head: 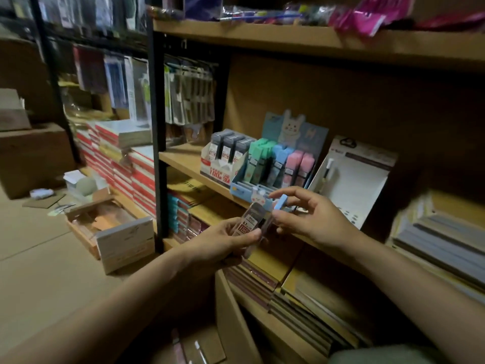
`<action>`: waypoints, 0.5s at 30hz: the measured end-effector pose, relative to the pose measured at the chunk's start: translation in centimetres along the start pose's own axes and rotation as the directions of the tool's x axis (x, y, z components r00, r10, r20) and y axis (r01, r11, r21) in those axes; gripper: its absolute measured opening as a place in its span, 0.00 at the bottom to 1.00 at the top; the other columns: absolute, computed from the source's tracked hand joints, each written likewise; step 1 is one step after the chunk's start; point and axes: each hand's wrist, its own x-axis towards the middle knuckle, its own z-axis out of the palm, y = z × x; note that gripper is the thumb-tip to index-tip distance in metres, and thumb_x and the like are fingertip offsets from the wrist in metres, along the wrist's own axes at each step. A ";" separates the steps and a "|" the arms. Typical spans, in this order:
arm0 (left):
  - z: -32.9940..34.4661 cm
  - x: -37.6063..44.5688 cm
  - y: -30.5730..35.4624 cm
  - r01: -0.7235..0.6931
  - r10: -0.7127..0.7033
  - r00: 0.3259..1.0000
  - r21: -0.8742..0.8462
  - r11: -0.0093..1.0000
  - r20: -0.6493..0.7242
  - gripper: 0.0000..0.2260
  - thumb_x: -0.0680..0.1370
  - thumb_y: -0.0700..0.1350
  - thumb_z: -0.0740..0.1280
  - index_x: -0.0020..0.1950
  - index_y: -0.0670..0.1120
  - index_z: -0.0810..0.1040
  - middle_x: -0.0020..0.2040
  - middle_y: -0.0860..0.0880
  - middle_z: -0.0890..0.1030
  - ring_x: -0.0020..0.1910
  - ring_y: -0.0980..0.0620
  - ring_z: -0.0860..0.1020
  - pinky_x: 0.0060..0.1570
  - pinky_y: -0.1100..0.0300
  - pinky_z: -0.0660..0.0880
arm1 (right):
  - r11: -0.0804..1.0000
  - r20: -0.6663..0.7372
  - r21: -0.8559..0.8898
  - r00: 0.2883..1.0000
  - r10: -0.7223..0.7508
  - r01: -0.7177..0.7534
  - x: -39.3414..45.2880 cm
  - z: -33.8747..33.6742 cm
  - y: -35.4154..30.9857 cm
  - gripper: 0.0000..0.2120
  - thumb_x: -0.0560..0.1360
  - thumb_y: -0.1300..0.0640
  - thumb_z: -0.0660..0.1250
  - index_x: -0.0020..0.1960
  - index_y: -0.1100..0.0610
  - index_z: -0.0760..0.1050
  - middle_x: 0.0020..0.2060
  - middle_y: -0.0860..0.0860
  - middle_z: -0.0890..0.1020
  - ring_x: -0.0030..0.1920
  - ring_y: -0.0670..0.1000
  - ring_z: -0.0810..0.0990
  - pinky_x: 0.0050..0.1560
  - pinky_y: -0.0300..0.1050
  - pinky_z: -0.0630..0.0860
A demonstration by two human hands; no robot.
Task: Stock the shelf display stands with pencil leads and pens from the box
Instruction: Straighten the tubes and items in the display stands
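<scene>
Blue-capped lead case (278, 206), right hand (312, 219) pinching

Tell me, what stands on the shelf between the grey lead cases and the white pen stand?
In the head view, the blue rabbit display stand with green, blue and pink cases stands between the grey lead cases and the white pen stand.

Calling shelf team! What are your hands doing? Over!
Left hand grips lead packs. Right hand pinches blue pack, near bunny stand. Nothing blocking.
</scene>
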 end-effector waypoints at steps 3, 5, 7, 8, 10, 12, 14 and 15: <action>0.2 1.0 0.8 -0.035 0.038 0.996 0.034 0.999 -0.076 0.24 0.67 0.49 0.75 0.60 0.43 0.75 0.54 0.37 0.81 0.51 0.41 0.75 0.54 0.47 0.71 | 0.998 -0.135 -0.058 0.990 -0.028 0.020 0.6 -0.1 -0.2 0.08 0.73 0.59 0.73 0.52 0.51 0.82 0.47 0.54 0.83 0.42 0.51 0.86 0.44 0.43 0.83; 0.5 1.6 1.4 -0.045 0.052 0.991 0.058 0.997 -0.126 0.24 0.66 0.49 0.76 0.59 0.44 0.76 0.57 0.35 0.79 0.50 0.41 0.76 0.50 0.50 0.75 | 0.986 -0.195 -0.162 0.979 -0.067 0.036 1.4 -0.2 -0.6 0.09 0.74 0.61 0.73 0.53 0.52 0.81 0.47 0.51 0.83 0.41 0.46 0.85 0.40 0.36 0.80; 0.5 2.3 2.0 -0.062 0.066 0.984 0.034 0.998 -0.167 0.22 0.69 0.50 0.73 0.59 0.44 0.76 0.56 0.33 0.78 0.48 0.41 0.76 0.46 0.50 0.74 | 0.974 -0.198 -0.224 0.977 -0.075 0.029 2.3 -0.6 -1.3 0.14 0.74 0.64 0.72 0.56 0.50 0.80 0.51 0.49 0.81 0.44 0.46 0.85 0.42 0.34 0.80; 0.2 2.6 2.2 -0.074 0.074 0.981 0.003 0.997 -0.181 0.19 0.71 0.51 0.71 0.59 0.43 0.76 0.53 0.34 0.78 0.44 0.43 0.75 0.41 0.53 0.73 | 0.964 -0.201 -0.264 0.976 -0.082 0.026 2.8 -0.9 -1.7 0.16 0.74 0.64 0.72 0.57 0.49 0.79 0.53 0.49 0.80 0.46 0.47 0.85 0.45 0.37 0.81; -0.5 3.1 3.0 -0.117 0.096 0.973 -0.090 0.989 -0.209 0.16 0.78 0.52 0.65 0.57 0.40 0.76 0.44 0.41 0.78 0.33 0.51 0.70 0.30 0.62 0.65 | 0.915 -0.229 -0.402 0.963 -0.143 0.040 4.0 -1.9 -3.0 0.17 0.73 0.63 0.73 0.58 0.47 0.78 0.54 0.48 0.80 0.50 0.48 0.83 0.50 0.41 0.82; -1.4 3.6 3.8 -0.154 0.104 0.958 -0.171 0.973 -0.268 0.15 0.81 0.50 0.61 0.59 0.40 0.75 0.40 0.47 0.80 0.28 0.56 0.69 0.25 0.66 0.64 | 0.845 -0.251 -0.528 0.937 -0.243 0.078 5.5 -2.9 -4.7 0.16 0.73 0.60 0.74 0.58 0.46 0.78 0.51 0.45 0.81 0.49 0.44 0.82 0.48 0.38 0.81; -2.3 3.9 4.4 -0.186 0.119 0.932 -0.169 0.968 -0.342 0.14 0.82 0.49 0.61 0.60 0.40 0.75 0.40 0.49 0.80 0.29 0.57 0.73 0.26 0.66 0.67 | 0.788 -0.282 -0.605 0.896 -0.342 0.111 7.3 -3.7 -6.4 0.16 0.72 0.59 0.75 0.57 0.46 0.78 0.50 0.44 0.82 0.48 0.43 0.82 0.49 0.38 0.80; -2.7 4.1 4.6 -0.202 0.140 0.920 -0.139 0.969 -0.367 0.13 0.82 0.48 0.61 0.59 0.41 0.75 0.41 0.49 0.80 0.31 0.56 0.74 0.28 0.66 0.68 | 0.754 -0.294 -0.647 0.874 -0.387 0.116 8.3 -3.9 -7.0 0.16 0.72 0.59 0.75 0.57 0.47 0.79 0.50 0.45 0.82 0.48 0.44 0.82 0.50 0.40 0.80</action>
